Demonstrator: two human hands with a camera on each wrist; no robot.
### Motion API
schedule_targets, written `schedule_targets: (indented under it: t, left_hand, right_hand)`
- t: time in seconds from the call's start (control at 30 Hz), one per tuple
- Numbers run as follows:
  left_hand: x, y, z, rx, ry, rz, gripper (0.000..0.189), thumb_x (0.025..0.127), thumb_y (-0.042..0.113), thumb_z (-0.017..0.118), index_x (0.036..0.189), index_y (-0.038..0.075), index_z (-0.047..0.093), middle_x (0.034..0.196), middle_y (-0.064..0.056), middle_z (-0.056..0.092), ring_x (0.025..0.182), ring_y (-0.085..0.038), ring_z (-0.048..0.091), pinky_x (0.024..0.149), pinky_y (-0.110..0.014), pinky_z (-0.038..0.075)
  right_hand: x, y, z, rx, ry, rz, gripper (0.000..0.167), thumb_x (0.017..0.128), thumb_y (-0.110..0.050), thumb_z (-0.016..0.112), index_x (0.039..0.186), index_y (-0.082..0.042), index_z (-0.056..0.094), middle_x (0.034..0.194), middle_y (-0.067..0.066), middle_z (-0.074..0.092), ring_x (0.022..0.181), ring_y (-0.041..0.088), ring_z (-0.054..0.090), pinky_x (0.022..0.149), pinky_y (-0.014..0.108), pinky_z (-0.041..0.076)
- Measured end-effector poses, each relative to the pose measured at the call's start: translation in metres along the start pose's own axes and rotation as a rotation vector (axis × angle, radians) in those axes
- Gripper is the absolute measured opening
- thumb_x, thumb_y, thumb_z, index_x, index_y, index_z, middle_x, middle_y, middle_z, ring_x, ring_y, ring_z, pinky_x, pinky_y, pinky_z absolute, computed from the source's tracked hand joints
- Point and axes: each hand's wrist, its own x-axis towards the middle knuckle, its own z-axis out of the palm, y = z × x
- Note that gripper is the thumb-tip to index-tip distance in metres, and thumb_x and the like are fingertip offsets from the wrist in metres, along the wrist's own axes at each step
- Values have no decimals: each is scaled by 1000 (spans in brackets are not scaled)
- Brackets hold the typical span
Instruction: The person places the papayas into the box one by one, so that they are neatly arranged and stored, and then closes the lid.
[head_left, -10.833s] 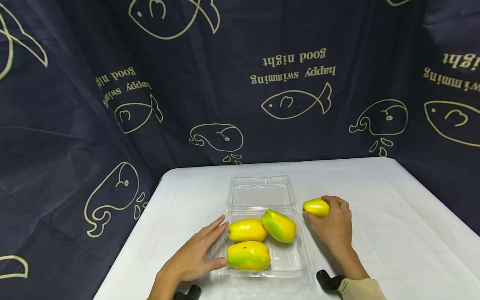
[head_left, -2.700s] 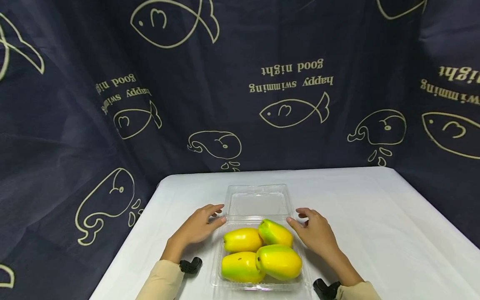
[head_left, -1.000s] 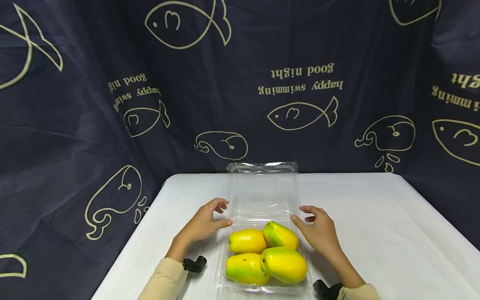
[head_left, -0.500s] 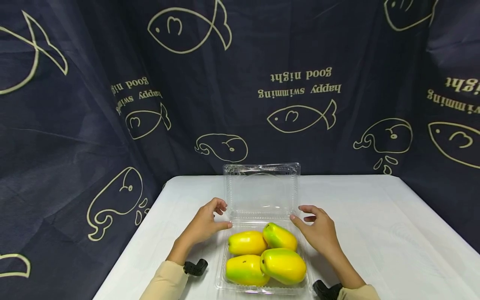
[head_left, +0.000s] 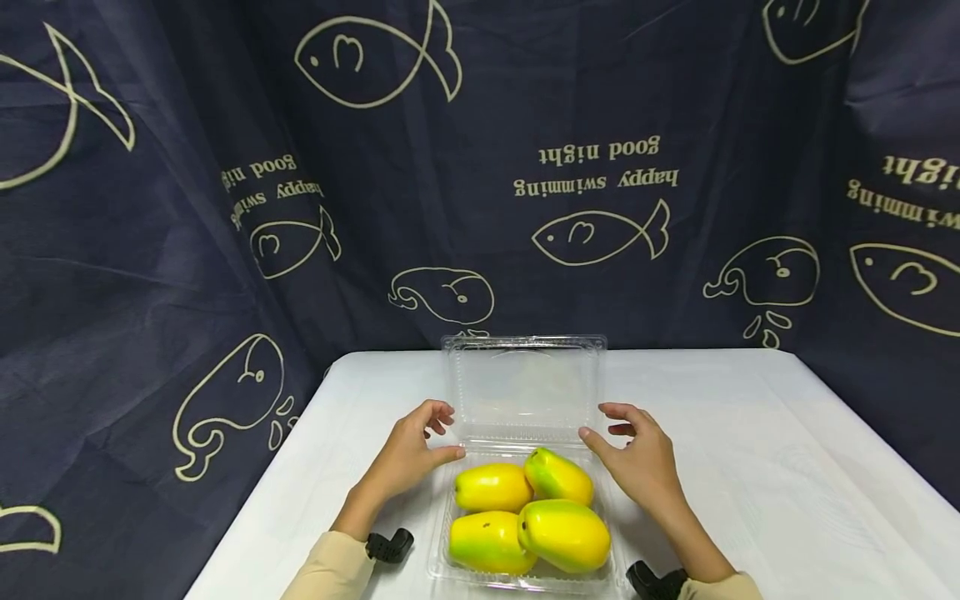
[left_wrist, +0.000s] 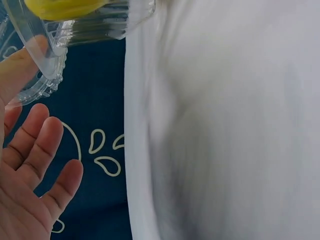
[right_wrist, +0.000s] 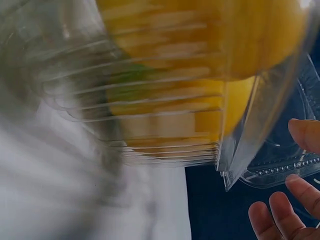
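A clear plastic clamshell box stands on the table with several yellow-green papayas in its base. Its hinged lid is raised, tilting towards me. At the lid's lower left side, my left hand pinches the edge between thumb and curled fingers. Opposite, my right hand has its thumb inside the lid and its index finger behind the right edge. In the left wrist view the left thumb overlaps the clear plastic. The right wrist view shows ribbed box wall before the papayas, and the right fingertips by the lid's beaded rim.
The table wears a white cloth. Behind and left of it hangs a dark blue curtain with fish and whale drawings. Black wrist cameras sit on both wrists.
A papaya held in the right hand outside the box now lies in the base. The lid, leaning back earlier, has swung up and over towards me, both hands at its sides.
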Motion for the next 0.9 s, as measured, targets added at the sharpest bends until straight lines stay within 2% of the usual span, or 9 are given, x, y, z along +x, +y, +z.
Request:
schedule_targets:
  t: [0.27, 0.4, 0.67, 0.8, 0.9]
  left_hand:
    - [-10, 3, -2, -110, -13, -15, 52, 82, 33, 84, 126, 28, 57, 116, 10, 64, 99, -10, 61, 90, -45, 53]
    - [-14, 8, -4, -162, -4, -14, 51, 84, 32, 82, 128, 28, 55, 116, 6, 65, 100, -12, 62, 91, -44, 52]
    - [-26, 16, -10, -158, 12, 22, 46, 86, 39, 79, 125, 29, 57, 115, 8, 66, 105, -18, 64, 91, -45, 52]
    - [-34, 19, -15, -141, -4, 28, 45, 87, 38, 79, 125, 29, 57, 119, 7, 66, 109, -21, 64, 93, -43, 51]
    - [-40, 22, -18, -141, -34, 29, 48, 86, 34, 80, 127, 29, 57, 124, 5, 66, 111, -17, 63, 94, -41, 51]
  right_hand:
    - [-4, 2, 0, 39, -19, -10, 51, 85, -41, 79, 126, -13, 64, 126, 4, 66, 105, 24, 68, 90, 46, 52]
    - [-7, 2, -1, 57, -19, -14, 52, 86, -42, 79, 126, -15, 63, 126, 2, 67, 105, 22, 67, 89, 45, 51]
    - [-18, -3, -7, 79, 0, -19, 48, 85, -43, 79, 124, -17, 64, 124, -1, 67, 104, 19, 65, 92, 45, 49]
    - [-25, -5, -12, 58, -9, -30, 50, 85, -47, 78, 124, -19, 64, 124, -3, 66, 104, 19, 65, 92, 44, 49]
    - [-31, -5, -16, 32, -11, -41, 52, 83, -48, 80, 123, -19, 65, 124, -5, 65, 103, 17, 66, 91, 43, 49]
